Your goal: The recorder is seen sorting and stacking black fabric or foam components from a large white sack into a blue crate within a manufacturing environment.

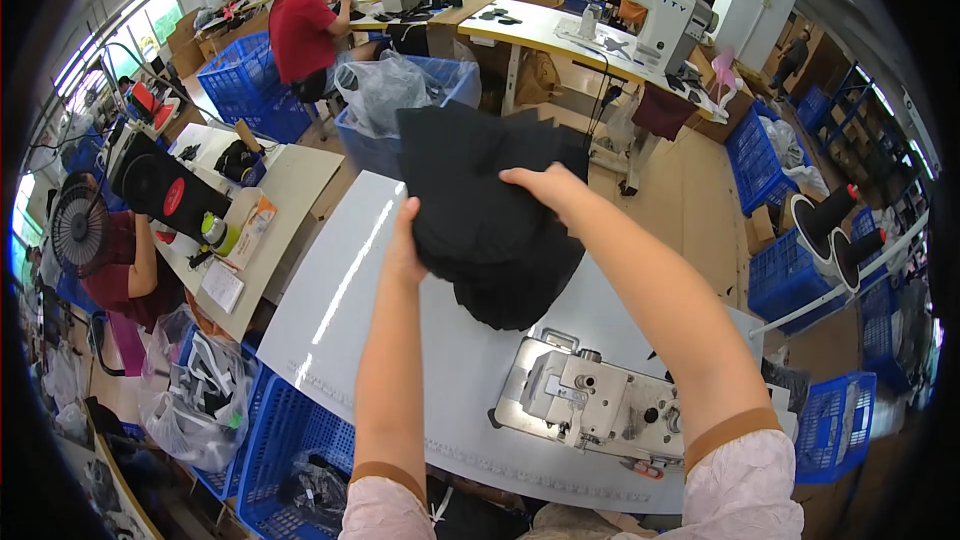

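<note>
Between my two hands is a thick stack of black fabric pieces [475, 180], raised above the far part of the white table [340, 320]. My left hand [405, 245] grips its left edge, thumb up along the side. Over the right edge, my right hand [550, 190] is closed with its thumb pressed on top; the other fingers are hidden behind the fabric. More black fabric pieces [510, 300] show just below the held stack, partly covered by it. A metal sewing machine [600, 400] sits near my right forearm on the table.
Blue crates [290, 460] stand by the table's left front, one with a plastic bag [200, 400]. Two dark thread cones [845, 230] are on a stand at right. Another blue crate [370, 145] is beyond the table. Two people work at left; another stands far right.
</note>
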`<move>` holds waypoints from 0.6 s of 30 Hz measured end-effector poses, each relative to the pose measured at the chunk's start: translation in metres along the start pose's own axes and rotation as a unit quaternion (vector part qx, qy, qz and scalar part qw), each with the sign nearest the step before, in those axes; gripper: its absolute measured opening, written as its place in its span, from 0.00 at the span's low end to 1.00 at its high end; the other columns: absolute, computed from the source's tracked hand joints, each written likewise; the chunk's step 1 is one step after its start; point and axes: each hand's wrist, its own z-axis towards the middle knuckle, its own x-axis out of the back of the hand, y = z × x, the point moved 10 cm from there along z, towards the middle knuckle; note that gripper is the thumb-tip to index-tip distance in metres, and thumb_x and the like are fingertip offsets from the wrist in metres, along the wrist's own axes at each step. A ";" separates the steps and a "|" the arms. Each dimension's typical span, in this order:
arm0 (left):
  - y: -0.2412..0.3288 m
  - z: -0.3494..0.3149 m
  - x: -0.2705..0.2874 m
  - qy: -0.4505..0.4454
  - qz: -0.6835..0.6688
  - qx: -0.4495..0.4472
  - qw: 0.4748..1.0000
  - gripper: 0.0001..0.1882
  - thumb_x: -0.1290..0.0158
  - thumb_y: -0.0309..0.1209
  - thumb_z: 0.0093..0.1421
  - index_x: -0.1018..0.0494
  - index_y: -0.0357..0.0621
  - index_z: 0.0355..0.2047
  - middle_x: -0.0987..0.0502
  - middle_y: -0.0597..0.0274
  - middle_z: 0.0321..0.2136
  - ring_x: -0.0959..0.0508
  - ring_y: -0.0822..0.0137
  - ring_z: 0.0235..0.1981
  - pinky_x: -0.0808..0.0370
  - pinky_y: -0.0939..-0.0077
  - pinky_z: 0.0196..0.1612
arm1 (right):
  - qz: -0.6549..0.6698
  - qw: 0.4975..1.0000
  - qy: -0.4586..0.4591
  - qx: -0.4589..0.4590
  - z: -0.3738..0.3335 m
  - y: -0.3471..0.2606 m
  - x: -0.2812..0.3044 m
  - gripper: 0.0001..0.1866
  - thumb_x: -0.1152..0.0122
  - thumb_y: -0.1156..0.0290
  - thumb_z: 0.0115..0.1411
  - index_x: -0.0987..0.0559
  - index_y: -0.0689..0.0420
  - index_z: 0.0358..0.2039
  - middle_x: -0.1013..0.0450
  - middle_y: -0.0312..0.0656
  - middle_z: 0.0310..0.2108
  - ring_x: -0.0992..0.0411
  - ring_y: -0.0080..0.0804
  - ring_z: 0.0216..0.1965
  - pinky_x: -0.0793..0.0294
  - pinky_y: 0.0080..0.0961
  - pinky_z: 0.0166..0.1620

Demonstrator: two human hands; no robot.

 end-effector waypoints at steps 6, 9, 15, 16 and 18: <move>0.058 -0.030 0.087 0.057 0.022 -0.078 0.995 0.37 0.51 0.53 0.55 0.39 0.39 0.57 0.33 0.55 0.55 0.32 0.58 0.55 0.35 0.63 0.57 | 0.010 0.986 -0.166 -0.008 -0.016 -0.043 -0.121 0.39 0.33 0.51 0.45 0.32 0.63 0.52 0.31 0.53 0.49 0.31 0.52 0.48 0.28 0.49 0.44; 0.035 -0.038 0.155 0.094 -0.017 -0.029 0.995 0.36 0.51 0.53 0.55 0.37 0.41 0.56 0.32 0.56 0.54 0.31 0.58 0.54 0.34 0.63 0.57 | -0.030 0.983 -0.178 -0.044 0.000 -0.014 -0.167 0.34 0.35 0.52 0.45 0.27 0.65 0.46 0.29 0.54 0.45 0.27 0.55 0.38 0.24 0.47 0.32; 0.005 -0.065 0.227 0.187 0.056 0.047 0.980 0.36 0.48 0.53 0.53 0.36 0.40 0.56 0.31 0.56 0.53 0.31 0.59 0.54 0.35 0.64 0.56 | 0.006 0.944 -0.296 -0.142 -0.021 0.034 -0.228 0.38 0.40 0.55 0.53 0.38 0.63 0.58 0.42 0.55 0.59 0.39 0.58 0.56 0.35 0.49 0.54; -0.003 -0.058 0.214 0.200 0.065 0.074 0.975 0.37 0.48 0.52 0.54 0.37 0.38 0.56 0.32 0.54 0.54 0.32 0.58 0.55 0.36 0.65 0.57 | 0.022 0.947 -0.280 -0.155 -0.014 0.044 -0.215 0.38 0.40 0.55 0.53 0.39 0.64 0.58 0.42 0.54 0.60 0.39 0.57 0.56 0.35 0.49 0.55; -0.006 -0.054 0.210 0.229 0.072 0.094 0.966 0.37 0.48 0.51 0.54 0.38 0.37 0.57 0.34 0.52 0.56 0.34 0.57 0.56 0.38 0.67 0.58 | -0.051 0.952 -0.275 -0.127 -0.015 0.047 -0.205 0.38 0.39 0.54 0.52 0.37 0.64 0.58 0.41 0.54 0.59 0.37 0.56 0.55 0.34 0.48 0.53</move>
